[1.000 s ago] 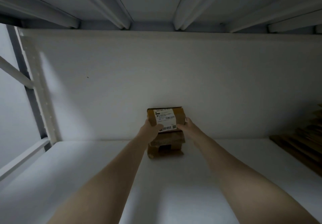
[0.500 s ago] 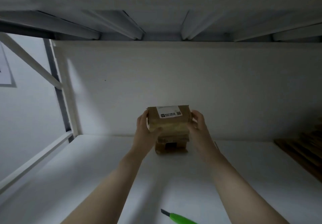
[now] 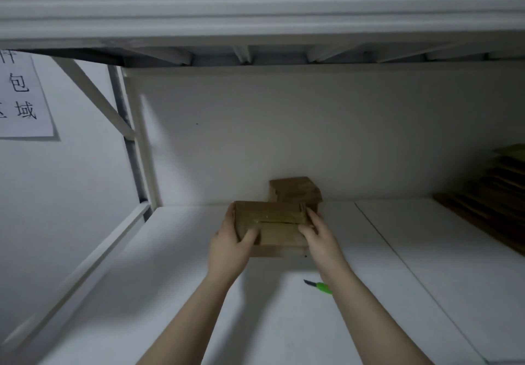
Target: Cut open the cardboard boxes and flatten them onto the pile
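At the centre of the frame we hold a taped cardboard box (image 3: 270, 228), sealed seam facing us; whether it rests on the white shelf (image 3: 170, 293) we cannot tell. Our left hand (image 3: 227, 248) and right hand (image 3: 318, 236) each close their grip round one end. We judge the box is being positioned for cutting. Next, one hand must free itself for the green utility knife (image 3: 321, 288) just below. A second box (image 3: 295, 191) stands behind, with flattened cardboard (image 3: 488, 194) at far right. The upper-left sign (image 3: 22, 94) shows 包 and 域.

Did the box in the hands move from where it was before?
Yes. The held cardboard box came down off the second cardboard box, which stays against the back wall, and moved toward the person.
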